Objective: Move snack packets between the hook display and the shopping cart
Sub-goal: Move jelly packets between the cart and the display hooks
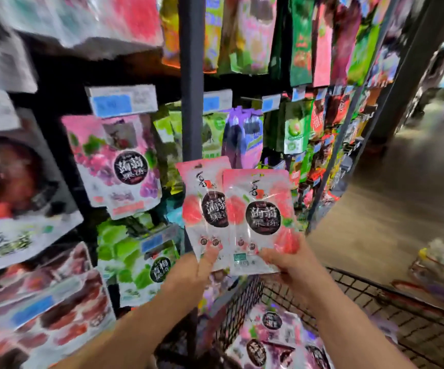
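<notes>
The hook display point(192, 89) is filling the left side and top of the view, its dark upright post standing between rows of hanging snack packets. The black wire shopping cart point(375, 287) is sitting at the lower right, its near corner just beside the post's foot. Blurred pink and purple packets point(271, 331), seemingly of the same jelly kind, are lying along the cart's left wall. Above that corner, two pink peach jelly packets are being held upright in front of the post. The right packet point(262, 219) is overlapping the right edge of the left packet point(203, 206). The left hand point(191, 275) is pinching the left packet's bottom edge, thumb on its front. The right hand point(292, 265) is gripping the right packet's lower right corner.
</notes>
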Demonstrator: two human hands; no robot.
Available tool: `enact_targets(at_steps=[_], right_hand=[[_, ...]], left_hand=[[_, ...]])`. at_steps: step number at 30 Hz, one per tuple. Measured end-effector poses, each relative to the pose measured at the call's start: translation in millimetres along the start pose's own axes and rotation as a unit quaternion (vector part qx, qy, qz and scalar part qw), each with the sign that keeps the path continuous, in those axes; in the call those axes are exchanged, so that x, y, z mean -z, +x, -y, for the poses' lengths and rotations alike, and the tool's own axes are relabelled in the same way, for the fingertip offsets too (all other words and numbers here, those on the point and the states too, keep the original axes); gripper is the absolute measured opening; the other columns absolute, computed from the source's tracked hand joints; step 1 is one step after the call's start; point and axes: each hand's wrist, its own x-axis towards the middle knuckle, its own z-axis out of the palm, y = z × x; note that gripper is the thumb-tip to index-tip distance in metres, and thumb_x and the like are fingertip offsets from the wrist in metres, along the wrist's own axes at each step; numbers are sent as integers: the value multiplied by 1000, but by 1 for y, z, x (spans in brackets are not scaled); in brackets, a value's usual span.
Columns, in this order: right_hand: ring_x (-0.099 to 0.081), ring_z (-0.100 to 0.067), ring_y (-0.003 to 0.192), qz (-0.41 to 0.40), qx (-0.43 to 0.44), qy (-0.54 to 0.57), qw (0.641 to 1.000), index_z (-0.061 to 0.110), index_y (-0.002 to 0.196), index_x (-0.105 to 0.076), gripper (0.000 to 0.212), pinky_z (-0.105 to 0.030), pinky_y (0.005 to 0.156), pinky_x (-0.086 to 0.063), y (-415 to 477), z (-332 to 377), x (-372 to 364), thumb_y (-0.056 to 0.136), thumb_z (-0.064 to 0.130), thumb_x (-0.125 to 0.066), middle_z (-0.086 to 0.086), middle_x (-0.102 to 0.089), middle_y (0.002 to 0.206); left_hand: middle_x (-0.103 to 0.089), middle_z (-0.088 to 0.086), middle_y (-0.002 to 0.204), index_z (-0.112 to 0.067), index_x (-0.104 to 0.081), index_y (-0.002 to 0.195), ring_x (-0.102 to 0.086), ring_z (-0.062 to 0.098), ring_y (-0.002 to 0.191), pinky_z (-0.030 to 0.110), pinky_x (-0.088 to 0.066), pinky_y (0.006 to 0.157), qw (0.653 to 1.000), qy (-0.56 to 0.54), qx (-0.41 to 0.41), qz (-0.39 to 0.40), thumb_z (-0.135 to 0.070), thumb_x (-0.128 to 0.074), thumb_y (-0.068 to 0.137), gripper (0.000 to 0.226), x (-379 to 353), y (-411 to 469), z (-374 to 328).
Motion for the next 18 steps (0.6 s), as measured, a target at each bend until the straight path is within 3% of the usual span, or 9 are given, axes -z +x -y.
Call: enact_targets(at_steps=[3, 5, 7, 9, 11, 13, 16, 18], right_hand=[[-69, -30, 82, -4, 51, -37, 998, 27, 102, -55, 81, -40, 65, -58, 7, 17, -23, 32, 26, -97, -14, -68, 106], [-71, -32, 88, 1, 85, -66, 994, 30, 101, -57, 74, -48, 77, -58, 8, 33, -40, 38, 27, -94, -13, -70, 106], [-70, -33, 93, 16, 120, -83, 989, 30, 100, -58, 63, -52, 84, -57, 6, 48, -57, 49, 18, -94, -12, -70, 107], [-72, -24, 86, 34, 142, -83, 986, 29, 100, -58, 53, -46, 69, -60, 7, 62, -73, 62, 9, -88, -12, -69, 105], [-69, -8, 70, 63, 156, -71, 983, 28, 105, -57, 52, -23, 51, -52, 8, 75, -89, 66, 6, -83, -4, -68, 100], [-66, -7, 69, 82, 170, -64, 980, 30, 108, -56, 56, -17, 50, -47, 11, 90, -104, 64, 9, -85, -2, -68, 100], [-70, -21, 91, 100, 193, -64, 974, 33, 113, -56, 74, -32, 67, -57, 15, 109, -127, 49, 30, -93, -4, -68, 110], [-69, -26, 100, 99, 214, -65, 970, 36, 114, -57, 85, -47, 85, -56, 18, 120, -141, 38, 44, -96, -2, -70, 112]], left_hand=[[-44, -11, 43, -13, -51, 62, -42, 1, 43, 13, -33, 49, 997, 25, -27, -61, -47, -33, 96, 52, 33, -6, -9], [-43, -12, 41, -13, -54, 62, -42, 1, 42, 11, -33, 48, 994, 1, -42, -102, -48, -36, 94, 51, 53, -12, -15], [-38, -8, 35, -15, -45, 51, -38, 3, 41, 14, -31, 46, 988, -17, -49, -147, -47, -37, 92, 53, 73, -17, -20], [-40, -8, 37, -15, -42, 51, -41, 3, 42, 13, -33, 48, 982, -19, -48, -183, -42, -41, 94, 51, 93, -22, -24], [-43, 0, 53, -7, -46, 60, -44, 15, 53, 15, -31, 51, 976, -8, -60, -209, -41, -42, 96, 50, 113, -24, -26], [-40, 6, 58, -5, -47, 63, -41, 17, 56, 23, -29, 53, 973, 3, -69, -221, -50, -39, 92, 53, 131, -28, -31], [-53, -10, 61, -20, -57, 69, -49, 0, 57, 11, -37, 56, 969, -20, -86, -229, -52, -39, 91, 43, 155, -31, -41], [-64, -5, 79, -17, -65, 84, -57, 7, 72, 9, -38, 60, 967, -32, -93, -235, -65, -39, 88, 54, 169, -32, -46]])
